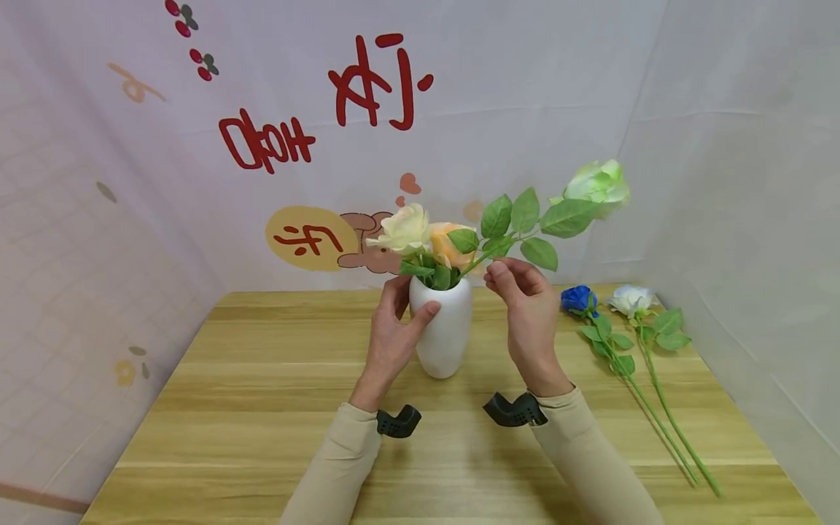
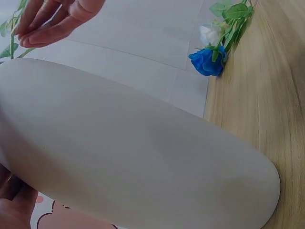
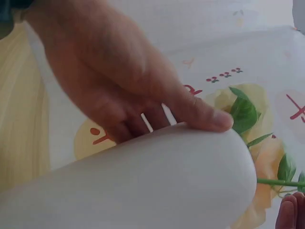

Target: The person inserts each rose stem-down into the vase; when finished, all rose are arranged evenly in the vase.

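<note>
A white vase (image 1: 445, 335) stands on the table, with a cream rose (image 1: 405, 230), an orange rose (image 1: 451, 244) and a pale green rose (image 1: 596, 186) in its mouth. My left hand (image 1: 394, 324) grips the vase near the rim, thumb across the front and fingers round the far left side. The green rose leans far to the right, its leafy stem (image 1: 482, 260) slanting out over the rim. Just below that stem is my right hand (image 1: 528, 310), fingers loosely bent and fingertips close beside it. The right wrist view shows a small gap between stem (image 3: 281, 182) and fingers (image 3: 289, 212).
A blue rose (image 1: 579, 300) and a white rose (image 1: 631, 300) lie at the table's right side, their long stems pointing toward the front. Behind the wooden table (image 1: 262, 379) hangs a printed white cloth (image 1: 525, 87). Dark camera mounts sit at both wrists.
</note>
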### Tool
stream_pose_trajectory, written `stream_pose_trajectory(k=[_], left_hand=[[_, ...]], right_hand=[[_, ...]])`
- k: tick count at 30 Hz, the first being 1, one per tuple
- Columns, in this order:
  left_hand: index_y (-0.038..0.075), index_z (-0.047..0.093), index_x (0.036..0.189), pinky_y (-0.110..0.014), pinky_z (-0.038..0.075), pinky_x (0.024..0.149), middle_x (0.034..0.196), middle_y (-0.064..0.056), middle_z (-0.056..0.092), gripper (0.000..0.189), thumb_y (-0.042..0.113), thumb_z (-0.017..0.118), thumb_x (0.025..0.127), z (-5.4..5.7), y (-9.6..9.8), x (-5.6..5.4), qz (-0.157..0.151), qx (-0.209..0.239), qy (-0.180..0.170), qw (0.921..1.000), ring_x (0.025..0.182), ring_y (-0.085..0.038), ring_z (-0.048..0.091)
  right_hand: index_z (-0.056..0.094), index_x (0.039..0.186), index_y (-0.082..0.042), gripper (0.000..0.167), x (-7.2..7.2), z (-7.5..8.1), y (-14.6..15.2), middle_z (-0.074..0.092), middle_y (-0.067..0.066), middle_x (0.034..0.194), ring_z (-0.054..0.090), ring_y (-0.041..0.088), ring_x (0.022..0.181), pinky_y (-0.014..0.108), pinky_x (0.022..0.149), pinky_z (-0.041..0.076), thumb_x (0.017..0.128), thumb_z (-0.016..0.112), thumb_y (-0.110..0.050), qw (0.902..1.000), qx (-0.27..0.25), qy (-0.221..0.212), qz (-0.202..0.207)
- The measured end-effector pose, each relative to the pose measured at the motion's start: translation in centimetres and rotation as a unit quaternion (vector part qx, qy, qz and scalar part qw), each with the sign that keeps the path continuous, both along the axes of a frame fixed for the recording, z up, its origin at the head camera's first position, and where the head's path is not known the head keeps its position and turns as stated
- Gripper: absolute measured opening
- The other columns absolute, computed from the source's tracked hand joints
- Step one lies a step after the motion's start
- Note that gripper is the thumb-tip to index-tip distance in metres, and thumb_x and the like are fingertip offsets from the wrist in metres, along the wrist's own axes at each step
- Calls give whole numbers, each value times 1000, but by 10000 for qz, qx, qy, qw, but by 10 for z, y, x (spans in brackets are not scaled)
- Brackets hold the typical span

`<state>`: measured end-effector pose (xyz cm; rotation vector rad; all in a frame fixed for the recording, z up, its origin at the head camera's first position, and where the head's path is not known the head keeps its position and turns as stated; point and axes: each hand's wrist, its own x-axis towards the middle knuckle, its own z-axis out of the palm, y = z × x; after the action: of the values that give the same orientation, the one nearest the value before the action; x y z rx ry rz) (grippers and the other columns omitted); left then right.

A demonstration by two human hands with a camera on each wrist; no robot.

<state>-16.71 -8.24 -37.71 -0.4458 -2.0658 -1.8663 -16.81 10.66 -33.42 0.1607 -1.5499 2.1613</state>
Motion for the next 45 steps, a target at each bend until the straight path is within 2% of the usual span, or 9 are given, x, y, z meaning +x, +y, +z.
stream_pose_trajectory(k=[5, 8, 12, 16, 21, 30, 35, 39, 45], left_hand=[[4, 49, 142, -42, 37, 121, 148, -13, 54, 80, 58, 74, 90, 0, -3, 2, 25, 63, 21, 10000, 141, -25, 49], [4, 49, 142, -43, 37, 121, 147, -14, 54, 80, 58, 74, 90, 1, -3, 3, 41, 97, 38, 9999, 141, -26, 50], [4, 49, 143, -43, 37, 120, 146, -13, 55, 79, 57, 74, 90, 2, -2, 2, 1, 85, 30, 10000, 140, -26, 51], [5, 49, 143, -42, 38, 120, 146, -12, 55, 80, 59, 73, 90, 3, -1, 2, -7, 30, 59, 10000, 140, -25, 51], [4, 49, 143, -42, 38, 120, 145, -12, 55, 82, 61, 73, 89, 4, 1, 1, -6, 40, 93, 9999, 139, -24, 51], [6, 50, 141, -43, 38, 120, 145, -12, 56, 64, 40, 77, 95, 4, 0, 3, -37, 63, 51, 10000, 139, -25, 51], [7, 49, 142, -43, 38, 120, 147, -13, 55, 68, 44, 77, 93, 2, 3, 1, -46, 125, -45, 9999, 141, -25, 50], [7, 49, 143, -43, 38, 120, 147, -13, 55, 67, 42, 77, 93, 0, 4, -1, -8, 222, 8, 9998, 141, -25, 49], [7, 50, 143, -43, 37, 121, 147, -11, 54, 57, 23, 78, 95, -1, 5, 0, 22, 290, 71, 9996, 140, -24, 50]], right_hand=[[68, 114, 4, 25, -2, 10, -6, 71, 13, 105, 73, 24, 94, 39, 96, 59, 97, 75, -13, 9987, -492, 125, -17], [68, 114, 5, 27, -5, 16, -8, 67, 13, 113, 73, 23, 95, 39, 98, 58, 97, 75, -14, 9982, -585, 119, 18], [69, 110, 7, 24, -9, 19, -10, 65, 13, 114, 73, 21, 94, 39, 97, 59, 97, 75, -12, 9983, -555, 163, 52], [70, 114, 10, 28, -10, 17, -12, 70, 14, 109, 75, 21, 93, 39, 95, 60, 96, 76, -12, 9997, -162, 193, 32], [71, 119, 9, 35, -11, 10, -13, 74, 10, 110, 74, 19, 99, 35, 98, 58, 96, 77, -17, 9988, 496, 4, -38], [75, 115, 8, 27, -10, -7, -17, 73, 17, 116, 70, 17, 105, 27, 93, 59, 95, 77, -10, 9971, 674, -339, -61], [76, 116, 5, 28, -9, -17, -11, 71, 12, 117, 67, 18, 109, 26, 93, 58, 95, 78, -14, 9946, 968, -369, 38], [75, 120, -3, 31, -6, -22, 0, 69, 8, 119, 66, 20, 110, 27, 94, 57, 97, 77, -23, 9871, 1540, -316, 292], [74, 124, -10, 32, 4, -34, 37, 72, 6, 121, 68, 15, 107, 24, 91, 57, 100, 73, -31, 9665, 2445, -556, 541]])
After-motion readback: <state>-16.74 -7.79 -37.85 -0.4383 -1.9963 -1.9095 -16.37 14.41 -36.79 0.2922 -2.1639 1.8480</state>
